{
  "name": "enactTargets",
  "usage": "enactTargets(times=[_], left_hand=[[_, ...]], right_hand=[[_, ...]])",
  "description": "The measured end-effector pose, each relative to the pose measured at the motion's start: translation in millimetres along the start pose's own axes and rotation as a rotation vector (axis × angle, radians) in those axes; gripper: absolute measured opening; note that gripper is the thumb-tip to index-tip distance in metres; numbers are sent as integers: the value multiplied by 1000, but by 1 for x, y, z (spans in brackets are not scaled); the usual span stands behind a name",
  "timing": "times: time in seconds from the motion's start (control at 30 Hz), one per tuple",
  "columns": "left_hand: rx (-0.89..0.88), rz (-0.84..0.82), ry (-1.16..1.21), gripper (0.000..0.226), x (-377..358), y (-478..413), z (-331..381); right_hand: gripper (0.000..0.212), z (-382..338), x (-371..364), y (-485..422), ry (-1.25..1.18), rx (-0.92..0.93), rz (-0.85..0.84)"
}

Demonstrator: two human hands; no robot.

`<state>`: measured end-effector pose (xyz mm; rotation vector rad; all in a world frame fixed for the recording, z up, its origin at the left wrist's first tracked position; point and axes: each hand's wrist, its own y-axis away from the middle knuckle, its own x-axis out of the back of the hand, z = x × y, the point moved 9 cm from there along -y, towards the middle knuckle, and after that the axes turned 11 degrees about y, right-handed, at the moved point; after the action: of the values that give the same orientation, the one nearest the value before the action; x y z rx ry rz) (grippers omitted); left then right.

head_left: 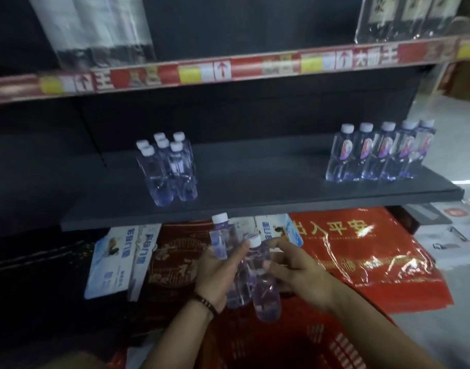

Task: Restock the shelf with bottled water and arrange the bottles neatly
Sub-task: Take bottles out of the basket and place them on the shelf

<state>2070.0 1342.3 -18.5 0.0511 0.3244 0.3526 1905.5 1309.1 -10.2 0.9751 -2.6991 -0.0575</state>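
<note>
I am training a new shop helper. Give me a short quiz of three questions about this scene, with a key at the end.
1. True or false: the right row on the shelf has five bottles.
2. Look at the left hand and the right hand. Which one grips a bottle? A. left only. B. right only. C. both.
3. Fill in: the basket below the hands has the colour ____.

Key
1. True.
2. C: the left bottle is in the left hand and the right bottle is in the right hand.
3. Red.
</note>
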Motion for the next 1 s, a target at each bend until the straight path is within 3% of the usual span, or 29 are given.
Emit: enactTargets(times=[0.13,0.27,0.4,0.53,0.67,0.77,0.9,1.0], left_hand=[[-175,21,-136,33,9,-32,46],[-185,76,97,26,25,-74,73],[-472,214,-60,35,54,-104,126],[-669,396,-174,50,102,-127,151],[-611,505,-454,52,133,-151,134],[-639,429,-449,58,132,-157,123],[-622,579,-411,66,142,-153,123],[-637,615,-416,60,145,-155,125]], right_hand=[[41,-45,10,-41,227,124,90],[27,-85,24,-90,316,178,248],[27,-119,40,-144,351,239,430],[28,-148,32,-195,385,234,503],[30,-148,11,-237,423,247,519],[38,-146,4,-256,423,219,554],[58,-146,-3,-273,496,195,511],[57,-143,-3,-278,513,178,556]])
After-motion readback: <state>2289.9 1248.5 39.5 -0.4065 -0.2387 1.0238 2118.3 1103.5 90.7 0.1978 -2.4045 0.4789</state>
